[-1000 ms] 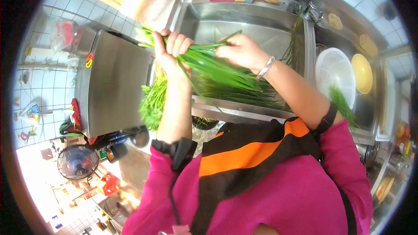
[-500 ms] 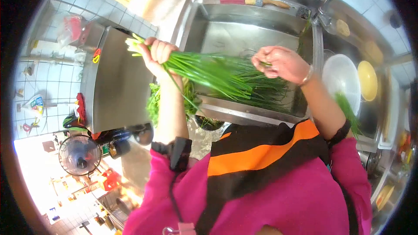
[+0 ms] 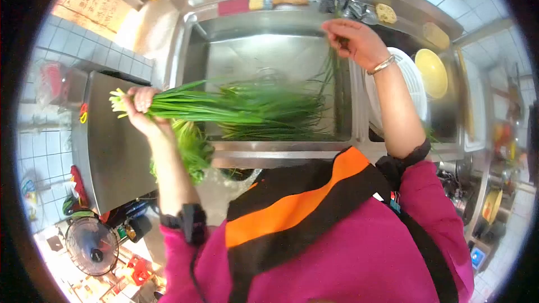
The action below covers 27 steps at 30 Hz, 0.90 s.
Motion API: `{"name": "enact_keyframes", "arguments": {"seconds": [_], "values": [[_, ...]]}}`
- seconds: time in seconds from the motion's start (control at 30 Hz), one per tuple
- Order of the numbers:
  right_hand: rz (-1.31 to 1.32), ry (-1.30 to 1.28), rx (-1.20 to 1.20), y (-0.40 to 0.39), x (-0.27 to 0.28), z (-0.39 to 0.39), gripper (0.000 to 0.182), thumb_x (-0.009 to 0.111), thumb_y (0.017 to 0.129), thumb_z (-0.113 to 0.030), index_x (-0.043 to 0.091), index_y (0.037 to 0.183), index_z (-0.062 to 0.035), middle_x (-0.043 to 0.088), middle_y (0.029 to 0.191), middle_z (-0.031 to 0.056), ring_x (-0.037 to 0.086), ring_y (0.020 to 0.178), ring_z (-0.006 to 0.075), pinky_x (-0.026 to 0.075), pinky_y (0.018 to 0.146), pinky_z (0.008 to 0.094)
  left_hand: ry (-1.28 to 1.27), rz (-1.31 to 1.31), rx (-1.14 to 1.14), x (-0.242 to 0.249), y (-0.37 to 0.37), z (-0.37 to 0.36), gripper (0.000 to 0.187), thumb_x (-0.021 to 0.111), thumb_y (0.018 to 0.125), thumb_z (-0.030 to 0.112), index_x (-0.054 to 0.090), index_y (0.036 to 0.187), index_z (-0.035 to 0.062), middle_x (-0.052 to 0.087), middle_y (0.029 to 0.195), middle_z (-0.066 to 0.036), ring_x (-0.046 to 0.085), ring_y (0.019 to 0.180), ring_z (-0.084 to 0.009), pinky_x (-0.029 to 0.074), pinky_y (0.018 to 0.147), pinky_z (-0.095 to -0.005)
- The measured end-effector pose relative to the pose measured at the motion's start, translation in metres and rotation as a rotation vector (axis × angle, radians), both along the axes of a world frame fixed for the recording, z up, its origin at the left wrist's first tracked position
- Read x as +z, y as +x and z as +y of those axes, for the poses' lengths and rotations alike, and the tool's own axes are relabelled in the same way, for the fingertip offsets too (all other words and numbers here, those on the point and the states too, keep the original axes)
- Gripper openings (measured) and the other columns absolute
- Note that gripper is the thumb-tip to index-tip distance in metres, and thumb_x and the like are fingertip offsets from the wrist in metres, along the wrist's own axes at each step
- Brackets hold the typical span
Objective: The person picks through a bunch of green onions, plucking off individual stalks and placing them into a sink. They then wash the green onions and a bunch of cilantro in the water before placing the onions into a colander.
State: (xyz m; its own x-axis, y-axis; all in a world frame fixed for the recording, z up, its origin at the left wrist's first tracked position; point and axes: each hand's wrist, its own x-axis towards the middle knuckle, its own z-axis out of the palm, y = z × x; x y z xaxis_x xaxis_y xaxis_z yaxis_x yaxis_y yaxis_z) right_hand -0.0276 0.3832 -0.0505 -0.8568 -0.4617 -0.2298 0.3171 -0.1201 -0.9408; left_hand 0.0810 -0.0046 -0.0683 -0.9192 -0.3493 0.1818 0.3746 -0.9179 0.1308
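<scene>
My left hand (image 3: 143,105) is closed round the pale stem ends of a bunch of green chives (image 3: 208,104). Their long leaves stretch right across the steel sink (image 3: 241,50), blurred toward the tips. Darker loose leaves (image 3: 275,129) lie along the near side of the sink. Over the sink's right edge is my right hand (image 3: 359,45), fingers bent together toward the thumb; a small dark bit shows between them, too small to name. Thin green strands (image 3: 328,73) lie along the right sink wall below it.
Leafy greens (image 3: 191,151) sit below my left forearm, beside a steel counter (image 3: 120,140). A white basket (image 3: 407,78) and yellow bowl (image 3: 431,74) stand in the right basin. Behind the sink are a brush (image 3: 289,1), sponge (image 3: 386,13) and tap (image 3: 356,5).
My view has shifted to the right. My right hand has moved away from the bunch, out to the sink's right edge. The left hand keeps hold of the chives.
</scene>
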Motion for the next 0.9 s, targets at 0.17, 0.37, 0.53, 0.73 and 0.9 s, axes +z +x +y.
{"name": "enact_keyframes", "arguments": {"seconds": [0.17,0.37,0.53,0.73,0.9], "values": [[0.128,0.167,-0.288,-0.02,-0.013,0.024,0.016,0.049,0.076,-0.011,0.056,0.088,-0.0029,0.05,0.066,0.0008,0.043,0.051,0.0065,0.032,0.043,0.0189,0.051,-0.071,0.062,0.001,0.011,-0.022,0.022,0.044,0.081,0.022,0.041,0.069,0.0038,0.027,0.044,0.003,0.027,0.037,-0.0071,0.026,0.038,-0.0179],[0.42,0.199,-0.351,-0.009,0.012,-0.013,0.014,0.047,0.077,-0.009,0.056,0.085,-0.0027,0.049,0.063,0.0001,0.041,0.048,0.0057,0.033,0.042,0.0192,0.014,-0.113,0.103,-0.002,0.03,-0.036,0.022,0.044,0.08,0.023,0.042,0.067,0.0046,0.028,0.043,0.003,0.032,0.042,-0.009,0.03,0.046,-0.0204],[1.232,0.418,-0.461,-0.031,-0.017,-0.038,0.016,0.046,0.076,-0.007,0.054,0.09,-0.0053,0.053,0.076,0.0045,0.049,0.062,0.0132,0.039,0.055,0.0223,-0.098,-0.422,0.34,-0.012,0.029,-0.029,0.023,0.045,0.08,0.026,0.037,0.067,0.0091,0.032,0.05,0.0,0.037,0.051,-0.0124,0.036,0.053,-0.0259],[1.282,1.235,-0.203,-0.053,-0.111,-0.047,0.025,0.052,0.07,-0.014,0.054,0.093,-0.007,0.054,0.097,0.0133,0.052,0.088,0.0256,0.04,0.072,0.0353,0.012,-0.375,0.248,-0.001,0.009,0.001,0.026,0.044,0.081,0.028,0.037,0.064,0.009,0.026,0.047,0.002,0.032,0.044,-0.0102,0.038,0.051,-0.0269],[0.763,0.388,0.051,-0.023,-0.002,-0.11,0.032,0.051,0.074,-0.034,0.058,0.086,-0.005,0.059,0.076,0.0067,0.053,0.069,0.0105,0.041,0.066,0.0241,-0.001,-0.395,0.221,0.003,-0.009,0.026,0.028,0.044,0.081,0.029,0.04,0.065,0.0074,0.029,0.045,0.003,0.03,0.043,-0.0089,0.033,0.05,-0.0235]]}}
